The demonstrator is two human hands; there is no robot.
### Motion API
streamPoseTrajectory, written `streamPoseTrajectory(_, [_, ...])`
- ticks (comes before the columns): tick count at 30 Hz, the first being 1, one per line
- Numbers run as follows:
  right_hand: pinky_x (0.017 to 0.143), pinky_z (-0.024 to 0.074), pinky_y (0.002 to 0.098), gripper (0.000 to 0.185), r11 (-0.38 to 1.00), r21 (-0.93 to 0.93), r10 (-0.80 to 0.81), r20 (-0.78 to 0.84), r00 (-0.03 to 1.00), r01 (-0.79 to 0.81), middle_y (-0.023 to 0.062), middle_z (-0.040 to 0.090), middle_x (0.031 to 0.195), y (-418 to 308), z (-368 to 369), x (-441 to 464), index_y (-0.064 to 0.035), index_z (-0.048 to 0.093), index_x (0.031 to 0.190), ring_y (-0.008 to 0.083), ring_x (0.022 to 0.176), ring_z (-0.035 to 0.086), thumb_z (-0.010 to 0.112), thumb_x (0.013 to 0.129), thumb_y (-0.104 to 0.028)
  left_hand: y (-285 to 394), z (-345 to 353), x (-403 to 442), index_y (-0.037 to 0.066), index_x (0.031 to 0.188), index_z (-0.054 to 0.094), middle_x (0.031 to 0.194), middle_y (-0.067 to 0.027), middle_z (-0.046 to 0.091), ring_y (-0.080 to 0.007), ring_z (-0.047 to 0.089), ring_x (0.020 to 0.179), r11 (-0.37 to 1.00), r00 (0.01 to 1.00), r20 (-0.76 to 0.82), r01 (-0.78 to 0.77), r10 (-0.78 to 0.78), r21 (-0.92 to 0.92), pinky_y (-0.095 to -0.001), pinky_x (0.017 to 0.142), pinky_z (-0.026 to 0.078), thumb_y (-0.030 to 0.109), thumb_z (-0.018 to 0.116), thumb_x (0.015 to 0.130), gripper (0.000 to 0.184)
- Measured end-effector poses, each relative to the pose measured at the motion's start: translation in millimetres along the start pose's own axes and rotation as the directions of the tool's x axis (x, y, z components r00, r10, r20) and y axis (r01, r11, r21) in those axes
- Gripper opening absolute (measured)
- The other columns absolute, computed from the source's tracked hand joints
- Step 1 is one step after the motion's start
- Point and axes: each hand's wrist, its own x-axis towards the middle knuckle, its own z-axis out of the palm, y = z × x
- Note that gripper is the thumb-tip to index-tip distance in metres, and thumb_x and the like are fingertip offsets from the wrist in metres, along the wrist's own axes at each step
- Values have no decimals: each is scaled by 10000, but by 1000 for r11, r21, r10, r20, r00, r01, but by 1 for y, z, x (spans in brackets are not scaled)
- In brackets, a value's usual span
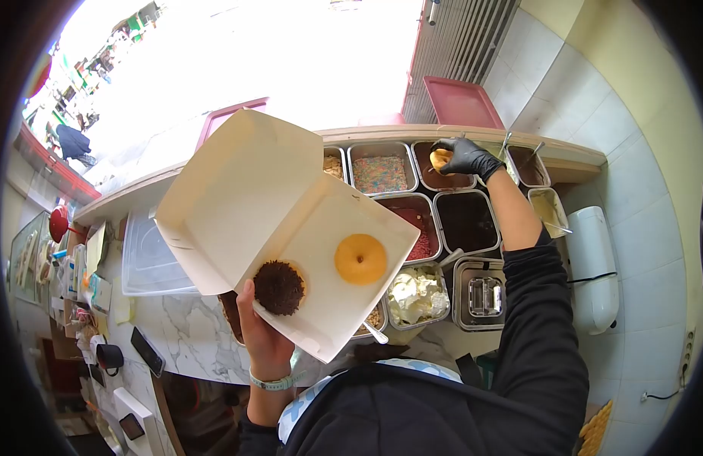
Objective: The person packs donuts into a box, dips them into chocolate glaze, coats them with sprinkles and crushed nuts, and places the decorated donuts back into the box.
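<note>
My bare left hand [261, 334] grips the lower edge of an open white cardboard box [332, 220], its lid tipped back to the upper left. Inside lie a doughnut covered in dark chocolate sprinkles [278, 289], near my thumb, and a plain golden doughnut [360, 259]. In a black glove, my right hand [471, 157] pinches another doughnut [440, 159] over a metal tub of brown chocolate glaze [429, 179]. Whether the doughnut's underside touches the glaze is hidden.
Around the box stand tubs of coloured sprinkles [379, 174], dark topping [465, 220], red topping [421, 245] and white cream [417, 296]. A clear plastic lid [150, 258] and a phone [147, 352] lie on the marbled counter at left. A wooden ledge [560, 152] runs behind.
</note>
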Motion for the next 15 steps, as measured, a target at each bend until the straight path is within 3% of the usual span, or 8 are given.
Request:
streamPoseTrajectory(5, [835, 482, 341, 510, 999, -28, -46, -9, 999, 46, 166, 627, 986, 3, 17, 6, -101, 614, 1027, 288, 914, 611, 735, 557, -257, -4, 4, 4, 32, 1217, 453, 1169, -96, 556, -208, 553, 1060, 1000, 1000, -17, 21, -21, -1, -356, 905, 448, 296, 461, 899, 413])
streamPoseTrajectory(9, [818, 484, 349, 463, 998, -6, -59, -86, 995, 59, 167, 622, 968, -8, 24, 2, -49, 609, 962, 287, 885, 611, 735, 576, -271, -10, 3, 6, 28, 1216, 452, 1167, -95, 557, -207, 556, 1056, 998, 999, -9, 50, -51, -40, -352, 899, 452, 296, 461, 897, 416])
streamPoseTrajectory(13, [760, 483, 376, 367, 960, 267, -13, -252, 968, 83, 147, 598, 881, -13, 18, -13, -34, 580, 907, 292, 814, 600, 730, 622, -209, -11, 4, 6, 24, 1210, 456, 1159, -98, 561, -205, 561, 1046, 998, 998, -4, 61, -62, -33, -351, 892, 455, 299, 461, 896, 418])
streamPoseTrajectory(14, [788, 472, 373, 362, 966, 246, 14, -344, 939, 76, 135, 569, 890, -15, 17, -18, -43, 558, 946, 307, 855, 578, 718, 643, -160, -12, 5, 6, 24, 1209, 458, 1158, -98, 562, -205, 561, 1045, 998, 998, -5, 61, -62, -31, -351, 892, 456, 300, 462, 895, 418])
streamPoseTrajectory(15, [804, 466, 375, 385, 969, 161, -94, -470, 878, 190, 136, 561, 914, -17, 20, -22, -48, 550, 970, 312, 880, 567, 717, 641, -156, -12, 6, 6, 23, 1208, 459, 1156, -99, 563, -205, 562, 1044, 998, 998, -7, 62, -62, -31, -350, 891, 456, 301, 463, 895, 419])
